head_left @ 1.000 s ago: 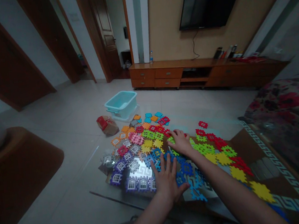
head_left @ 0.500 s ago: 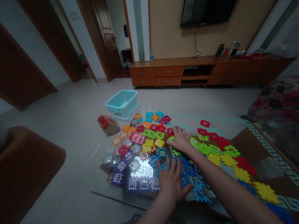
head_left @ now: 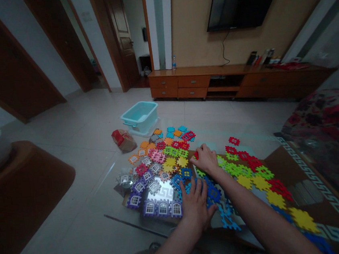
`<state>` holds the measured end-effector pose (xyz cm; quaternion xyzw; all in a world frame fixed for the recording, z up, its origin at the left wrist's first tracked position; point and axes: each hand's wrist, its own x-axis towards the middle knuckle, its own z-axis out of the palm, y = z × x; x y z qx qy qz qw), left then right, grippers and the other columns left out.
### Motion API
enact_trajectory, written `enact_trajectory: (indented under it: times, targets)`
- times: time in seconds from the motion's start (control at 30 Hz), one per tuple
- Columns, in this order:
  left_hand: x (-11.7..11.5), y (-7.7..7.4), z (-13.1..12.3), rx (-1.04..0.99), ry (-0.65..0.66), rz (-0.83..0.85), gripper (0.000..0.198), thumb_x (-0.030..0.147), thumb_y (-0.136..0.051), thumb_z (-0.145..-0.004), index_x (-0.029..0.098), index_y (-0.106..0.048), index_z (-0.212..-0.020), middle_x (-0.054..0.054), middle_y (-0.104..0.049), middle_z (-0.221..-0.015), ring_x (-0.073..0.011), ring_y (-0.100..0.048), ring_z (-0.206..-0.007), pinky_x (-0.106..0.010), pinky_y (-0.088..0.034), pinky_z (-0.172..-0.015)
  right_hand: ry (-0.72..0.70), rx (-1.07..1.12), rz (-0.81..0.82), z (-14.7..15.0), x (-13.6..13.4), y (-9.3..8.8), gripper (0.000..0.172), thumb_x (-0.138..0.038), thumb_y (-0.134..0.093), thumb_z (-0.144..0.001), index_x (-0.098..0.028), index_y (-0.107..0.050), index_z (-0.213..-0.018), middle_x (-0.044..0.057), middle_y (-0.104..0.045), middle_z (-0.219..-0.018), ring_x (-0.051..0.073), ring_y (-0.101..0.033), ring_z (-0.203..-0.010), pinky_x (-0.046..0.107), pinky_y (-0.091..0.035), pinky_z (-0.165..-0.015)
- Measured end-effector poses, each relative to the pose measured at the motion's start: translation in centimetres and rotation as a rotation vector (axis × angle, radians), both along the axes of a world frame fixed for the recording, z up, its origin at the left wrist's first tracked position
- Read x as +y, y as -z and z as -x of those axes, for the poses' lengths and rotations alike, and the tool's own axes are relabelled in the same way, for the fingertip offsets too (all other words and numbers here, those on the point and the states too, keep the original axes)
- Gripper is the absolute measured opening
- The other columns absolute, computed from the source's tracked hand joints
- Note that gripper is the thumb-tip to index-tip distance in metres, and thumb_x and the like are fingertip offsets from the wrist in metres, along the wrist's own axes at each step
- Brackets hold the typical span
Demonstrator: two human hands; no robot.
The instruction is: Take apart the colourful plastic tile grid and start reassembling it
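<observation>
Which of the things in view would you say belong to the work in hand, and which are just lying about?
Part of the work:
left hand, on blue plastic interlocking tiles
right hand, at a red tile
purple window tiles

Just lying about:
light-blue plastic tub
cardboard box
wooden TV cabinet

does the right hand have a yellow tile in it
No, the right hand is at the edge of a red tile, and no yellow tile shows in it.
</observation>
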<state>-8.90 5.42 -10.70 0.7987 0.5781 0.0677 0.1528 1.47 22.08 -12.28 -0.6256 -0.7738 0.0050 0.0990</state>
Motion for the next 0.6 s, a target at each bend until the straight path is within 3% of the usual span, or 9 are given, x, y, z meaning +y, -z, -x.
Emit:
enact_trajectory:
  times: [0.17, 0.37, 0.5, 0.6]
  targets:
    - [0.2, 0.9, 0.0, 0.016, -0.019, -0.048, 0.068, 0.061, -0.031, -0.098, 0.024, -0.028, -0.155, -0.009, -0.036, -0.158, -0.0327, -0.025, -0.148, -0.069, -0.019, -0.117, 0.016, 0.024, -0.089, -0.2, -0.1, 0.1, 0.027, -0.043, -0.053, -0.086, -0.018, -0.060, -0.096, 0.009, -0.063, -0.097, 0.024, -0.058, -0.092, 0.033, -0.036, -0.075]
    - [0.4, 1.2, 0.2, 0.027, -0.011, -0.058, 0.067, 0.059, -0.032, -0.098, 0.023, -0.030, -0.155, -0.010, -0.037, -0.157, -0.0323, -0.027, -0.147, -0.069, -0.022, -0.116, 0.148, 0.205, -0.110, -0.6, 0.5, 0.3, 0.025, -0.044, -0.056, -0.084, -0.021, -0.057, -0.094, 0.004, -0.064, -0.088, 0.019, -0.056, -0.077, 0.028, -0.031, -0.063]
    - [0.7, 1.1, 0.1, 0.039, -0.026, -0.069, 0.068, 0.058, -0.037, -0.098, 0.021, -0.031, -0.154, -0.010, -0.037, -0.157, -0.0322, -0.027, -0.147, -0.067, -0.024, -0.116, 0.148, 0.365, -0.213, 0.8, 1.8, -1.0, 0.024, -0.041, -0.055, -0.083, -0.021, -0.056, -0.096, 0.006, -0.062, -0.091, 0.021, -0.055, -0.082, 0.029, -0.037, -0.069]
    - [0.9, 1.5, 0.1, 0.060, -0.039, -0.091, 0.065, 0.055, -0.041, -0.098, 0.021, -0.035, -0.153, -0.010, -0.039, -0.157, -0.0311, -0.029, -0.147, -0.064, -0.025, -0.117, 0.006, 0.476, -0.138, 4.4, 3.1, -2.4, 0.028, -0.039, -0.054, -0.082, -0.018, -0.056, -0.100, 0.010, -0.062, -0.097, 0.024, -0.056, -0.092, 0.033, -0.042, -0.081]
